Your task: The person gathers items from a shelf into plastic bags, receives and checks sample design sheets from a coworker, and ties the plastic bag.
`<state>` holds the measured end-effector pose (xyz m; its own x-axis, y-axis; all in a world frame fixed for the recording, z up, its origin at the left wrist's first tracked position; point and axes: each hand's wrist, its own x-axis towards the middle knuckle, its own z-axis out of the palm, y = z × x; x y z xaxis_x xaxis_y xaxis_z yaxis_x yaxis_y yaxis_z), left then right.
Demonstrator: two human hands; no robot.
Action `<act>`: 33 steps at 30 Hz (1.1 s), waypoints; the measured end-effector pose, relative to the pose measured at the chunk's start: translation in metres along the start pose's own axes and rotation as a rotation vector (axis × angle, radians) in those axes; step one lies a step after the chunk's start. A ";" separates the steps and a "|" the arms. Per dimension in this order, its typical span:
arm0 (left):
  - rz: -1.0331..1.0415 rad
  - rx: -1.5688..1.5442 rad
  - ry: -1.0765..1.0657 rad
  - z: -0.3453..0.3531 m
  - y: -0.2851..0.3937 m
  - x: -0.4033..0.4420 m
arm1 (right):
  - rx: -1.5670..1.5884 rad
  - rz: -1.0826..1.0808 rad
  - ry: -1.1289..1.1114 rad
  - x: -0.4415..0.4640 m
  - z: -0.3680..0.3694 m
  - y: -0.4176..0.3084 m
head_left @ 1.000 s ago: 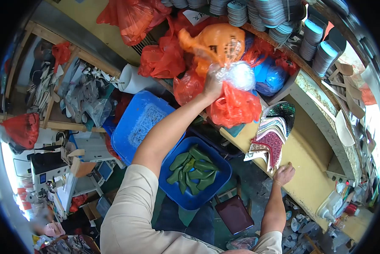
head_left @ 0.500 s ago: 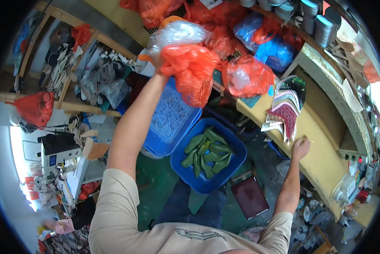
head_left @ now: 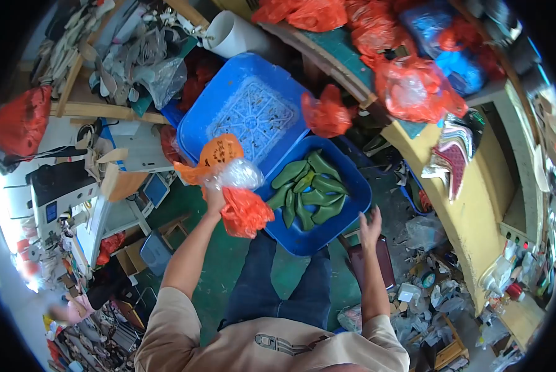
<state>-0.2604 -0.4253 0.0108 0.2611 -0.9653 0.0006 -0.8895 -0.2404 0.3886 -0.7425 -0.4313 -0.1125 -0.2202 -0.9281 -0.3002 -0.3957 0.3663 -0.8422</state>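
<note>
My left hand (head_left: 214, 201) is closed around a bunch of plastic bags: an orange printed bag (head_left: 221, 155), a clear bag (head_left: 240, 175) and a red bag (head_left: 247, 212). They hang in front of the blue tubs, left of the green pieces. My right hand (head_left: 369, 229) holds nothing, its fingers apart, beside the right rim of the blue tub (head_left: 293, 245). Inside that tub lie several green curved pieces (head_left: 320, 198), which look like shoe parts. Another red bag (head_left: 329, 113) is by the bench edge; what supports it is unclear.
A second blue tub (head_left: 194, 124) with a dirty patterned bottom adjoins the first. A yellow bench (head_left: 439, 204) curves along the right, bearing stacked glittery pieces (head_left: 454, 155). A maroon stool (head_left: 383, 263) stands by my legs. A sewing machine (head_left: 61, 192) is at left; a person's pink sleeve (head_left: 80, 307) shows lower left.
My left hand has come down and toward me from the back with the bags. My right hand has left the yellow bench and moved left, near the tub of green pieces.
</note>
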 end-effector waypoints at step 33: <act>-0.229 -0.545 -0.226 0.215 -0.203 0.073 | -0.508 -0.613 -0.867 0.020 0.419 -0.108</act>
<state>-0.1411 -0.4686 -0.2664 0.2838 -0.9075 -0.3098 -0.4858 -0.4146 0.7695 -0.3307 -0.5175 -0.2154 0.7332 -0.6214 -0.2762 -0.5774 -0.3544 -0.7355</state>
